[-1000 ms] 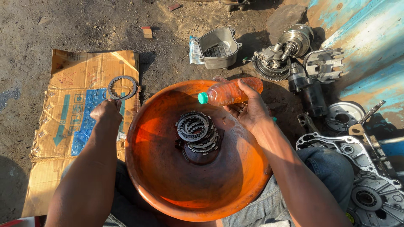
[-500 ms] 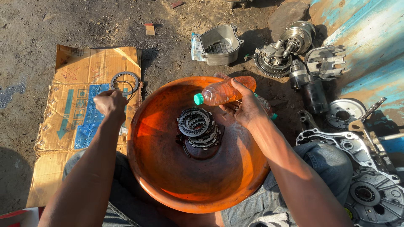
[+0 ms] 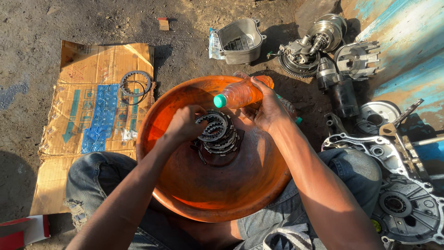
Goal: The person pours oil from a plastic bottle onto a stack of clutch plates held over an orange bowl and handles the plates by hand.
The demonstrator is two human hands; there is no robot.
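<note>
A large orange basin [image 3: 185, 194] rests between my knees. In its middle lies a stack of toothed metal clutch plates [image 3: 224, 141]. My left hand [image 3: 185, 124] grips the top clutch plate [image 3: 210, 126] and tilts it up off the stack. My right hand [image 3: 268, 109] holds a clear plastic bottle [image 3: 243, 93] of amber liquid on its side above the basin; its green cap [image 3: 219, 100] is on and points left.
A flattened cardboard sheet [image 3: 88, 115] lies on the dirt at left with thin metal rings [image 3: 135, 84] on it. Engine parts lie around: a grey cover [image 3: 239, 40], a gear assembly [image 3: 305, 48], a crankcase half [image 3: 397, 194]. A blue painted surface [image 3: 407, 41] is at right.
My left hand came from the rings on the cardboard into the basin and took hold of the top plate. The bottle stayed over the basin in my right hand.
</note>
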